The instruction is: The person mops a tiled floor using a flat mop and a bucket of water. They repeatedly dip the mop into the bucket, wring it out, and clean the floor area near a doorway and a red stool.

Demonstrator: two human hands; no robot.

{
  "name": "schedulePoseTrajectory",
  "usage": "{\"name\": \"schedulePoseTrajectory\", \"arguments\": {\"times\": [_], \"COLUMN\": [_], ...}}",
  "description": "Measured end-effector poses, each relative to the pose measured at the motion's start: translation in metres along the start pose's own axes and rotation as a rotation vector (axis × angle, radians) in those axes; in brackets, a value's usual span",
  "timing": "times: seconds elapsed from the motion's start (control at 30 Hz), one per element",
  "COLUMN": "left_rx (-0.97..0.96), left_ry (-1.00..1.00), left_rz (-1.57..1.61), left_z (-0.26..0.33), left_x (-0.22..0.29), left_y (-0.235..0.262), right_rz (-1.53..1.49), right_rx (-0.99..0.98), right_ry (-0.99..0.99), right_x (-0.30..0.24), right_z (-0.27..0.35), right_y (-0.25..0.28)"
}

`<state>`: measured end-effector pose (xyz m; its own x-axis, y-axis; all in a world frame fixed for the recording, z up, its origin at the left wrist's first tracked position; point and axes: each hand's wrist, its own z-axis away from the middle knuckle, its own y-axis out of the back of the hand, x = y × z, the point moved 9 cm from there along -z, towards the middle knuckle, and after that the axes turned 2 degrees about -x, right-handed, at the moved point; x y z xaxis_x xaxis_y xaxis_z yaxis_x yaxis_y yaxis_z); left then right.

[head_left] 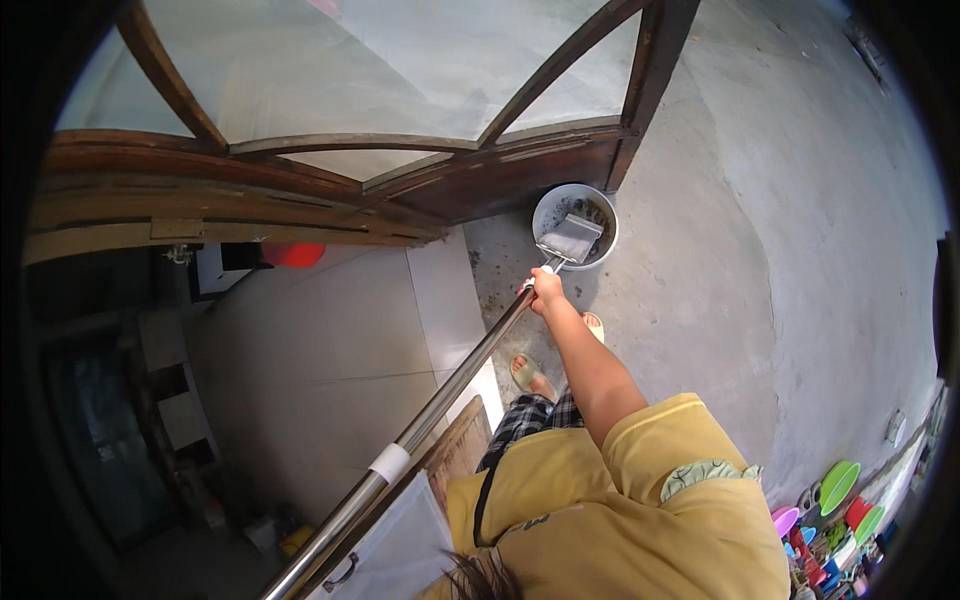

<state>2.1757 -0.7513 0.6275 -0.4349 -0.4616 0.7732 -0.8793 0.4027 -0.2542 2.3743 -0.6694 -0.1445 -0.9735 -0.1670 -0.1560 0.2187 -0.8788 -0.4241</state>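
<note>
My right hand (pixel 545 290) is wrapped round the lower end of a long shiny metal mop (pixel 450 393), just above its head. The pole slants down to the lower left and carries a white collar (pixel 390 463) partway along. The rectangular, pale grey mop head (pixel 570 238) lies tilted in the mouth of a round light-grey bucket (pixel 541 212). Dark dirt shows inside the bucket around the head. My left hand is outside the picture.
Beside the bucket stands an open wooden door (pixel 500 185) with glass panes. A doorway leads to a tiled floor (pixel 320 330) at left, with a red object (pixel 293 254) inside. Concrete (pixel 700 270) stretches right. Colourful basins (pixel 838 486) and clutter sit at lower right.
</note>
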Motion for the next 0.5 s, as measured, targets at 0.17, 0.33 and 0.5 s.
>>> {"name": "schedulePoseTrajectory", "arguments": {"times": [0.17, 0.33, 0.5], "left_rx": [0.044, 0.137, 0.21], "left_ry": [-0.075, -0.069, -0.029], "left_rz": [-0.002, -0.037, -0.046], "left_z": [0.022, 0.038, 0.05], "left_x": [0.042, 0.069, 0.084], "left_y": [0.002, 0.012, 0.015], "right_rz": [-0.011, -0.142, -0.111], "right_rx": [-0.082, -0.075, 0.05], "right_ry": [-0.04, -0.168, -0.088], "right_x": [0.014, 0.016, 0.015], "right_z": [0.034, 0.077, 0.081], "right_y": [-0.032, -0.041, -0.031]}}
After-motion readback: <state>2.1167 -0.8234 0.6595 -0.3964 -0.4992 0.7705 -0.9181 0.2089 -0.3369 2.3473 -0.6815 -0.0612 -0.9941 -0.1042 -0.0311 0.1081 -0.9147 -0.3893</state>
